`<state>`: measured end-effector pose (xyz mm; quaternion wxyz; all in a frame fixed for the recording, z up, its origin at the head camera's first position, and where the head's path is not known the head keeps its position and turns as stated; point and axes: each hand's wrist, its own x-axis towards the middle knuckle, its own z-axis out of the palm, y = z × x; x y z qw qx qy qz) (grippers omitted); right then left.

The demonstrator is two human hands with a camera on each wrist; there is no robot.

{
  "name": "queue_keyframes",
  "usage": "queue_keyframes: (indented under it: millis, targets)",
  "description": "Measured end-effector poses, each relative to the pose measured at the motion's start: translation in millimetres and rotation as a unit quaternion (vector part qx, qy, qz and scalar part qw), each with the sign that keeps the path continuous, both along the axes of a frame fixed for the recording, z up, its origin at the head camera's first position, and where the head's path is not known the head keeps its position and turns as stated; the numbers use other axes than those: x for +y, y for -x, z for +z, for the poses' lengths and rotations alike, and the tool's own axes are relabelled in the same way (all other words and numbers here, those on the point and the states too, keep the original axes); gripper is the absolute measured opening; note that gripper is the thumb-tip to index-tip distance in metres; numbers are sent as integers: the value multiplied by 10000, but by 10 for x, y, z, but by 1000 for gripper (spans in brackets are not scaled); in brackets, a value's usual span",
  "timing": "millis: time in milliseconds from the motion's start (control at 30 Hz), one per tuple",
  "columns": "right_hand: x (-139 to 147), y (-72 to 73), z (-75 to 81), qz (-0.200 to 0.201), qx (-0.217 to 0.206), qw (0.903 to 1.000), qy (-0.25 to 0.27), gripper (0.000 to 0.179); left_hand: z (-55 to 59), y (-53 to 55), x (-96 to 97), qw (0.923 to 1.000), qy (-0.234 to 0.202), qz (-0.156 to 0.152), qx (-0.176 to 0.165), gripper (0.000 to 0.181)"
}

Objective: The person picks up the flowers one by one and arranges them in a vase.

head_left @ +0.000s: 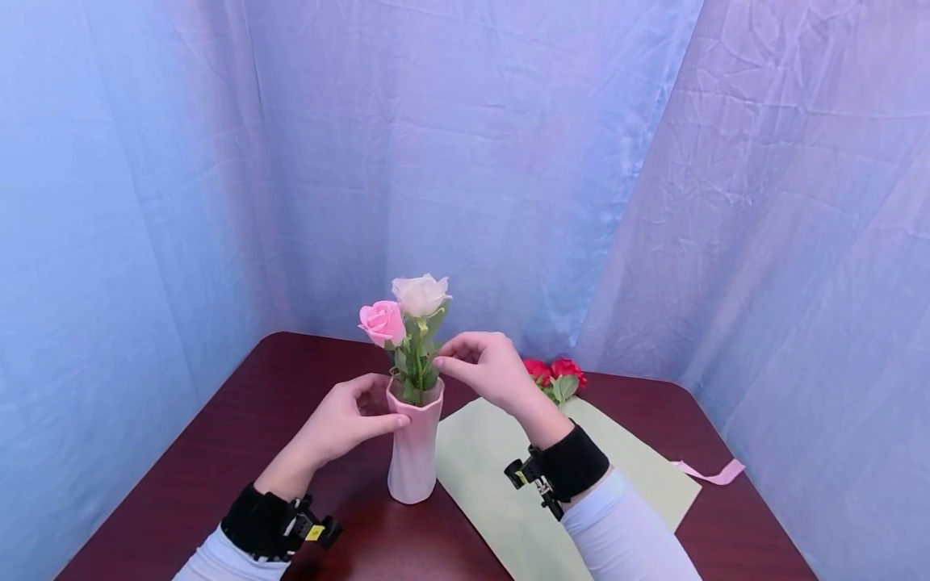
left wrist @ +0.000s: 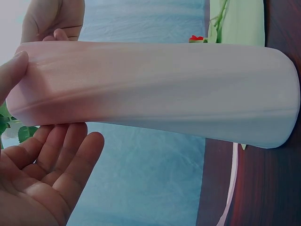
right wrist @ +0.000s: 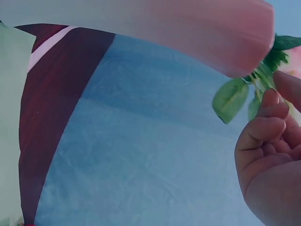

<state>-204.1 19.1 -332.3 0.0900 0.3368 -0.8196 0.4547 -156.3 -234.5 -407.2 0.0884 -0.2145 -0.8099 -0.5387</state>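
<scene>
A pink-to-white vase [head_left: 414, 456] stands upright on the table. It holds a pink rose [head_left: 382, 323] and a taller white rose [head_left: 421, 296], both with green leaves. My left hand [head_left: 340, 424] grips the vase near its rim, thumb on the front and fingers round the far side, as the left wrist view also shows. Just above the rim, my right hand [head_left: 490, 371] pinches the white rose's stem among the leaves with thumb and fingertips. In the right wrist view a green leaf [right wrist: 230, 100] hangs beside those fingertips. The lower stems are hidden inside the vase.
Right of the vase a pale green sheet of paper [head_left: 494, 476] lies on the dark red table [head_left: 320, 363]. Red roses [head_left: 567, 373] lie at its far edge. A pink ribbon [head_left: 719, 474] pokes out at the right. Blue curtains [head_left: 465, 161] surround the table.
</scene>
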Motion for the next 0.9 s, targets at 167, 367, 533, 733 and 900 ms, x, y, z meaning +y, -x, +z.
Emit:
queue_keyframes:
  millis: [167,367,533,733,900]
  targets:
    - [81,-21,55,174,-143,9985,508,12,-2,-3,4,10000,33,24,-9,56]
    - [180,-53,143,121,11,9954,950,16,13,-15,9,10000,29,30,-6,54]
    - [267,-62,186,-49,298,9924,1190,17,16,-19,5,10000,41,47,18,53]
    - [392,-53,214,-142,461,9891,1393,21,13,-14,-1,10000,28,49,56,52]
    - [510,-36,215,-177,561,9878,1445,23,11,-17,-4,10000,44,57,16,55]
